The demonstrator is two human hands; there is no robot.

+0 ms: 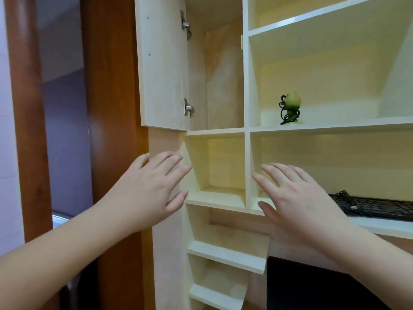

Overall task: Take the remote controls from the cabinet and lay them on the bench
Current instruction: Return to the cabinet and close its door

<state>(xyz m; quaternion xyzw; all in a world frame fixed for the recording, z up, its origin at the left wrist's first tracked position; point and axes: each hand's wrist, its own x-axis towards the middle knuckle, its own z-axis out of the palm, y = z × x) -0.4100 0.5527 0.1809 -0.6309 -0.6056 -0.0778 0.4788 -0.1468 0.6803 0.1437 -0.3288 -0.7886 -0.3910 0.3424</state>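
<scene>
A pale wooden cabinet [245, 130] fills the view, its upper left door [163, 63] swung open on an empty compartment. No remote control or bench shows anywhere. My left hand [149, 189] is raised flat with fingers spread, in front of the cabinet's left edge beside a small open cubby [219, 166]. My right hand [297, 198] is also flat and spread, in front of the divider to the right of that cubby. Both hands hold nothing.
A black keyboard [375, 206] with a cable lies on the right shelf. A small green figure with a black wire frame [290, 108] stands on the shelf above. Narrow shelves run down below the cubby. A brown door frame [111, 108] stands to the left.
</scene>
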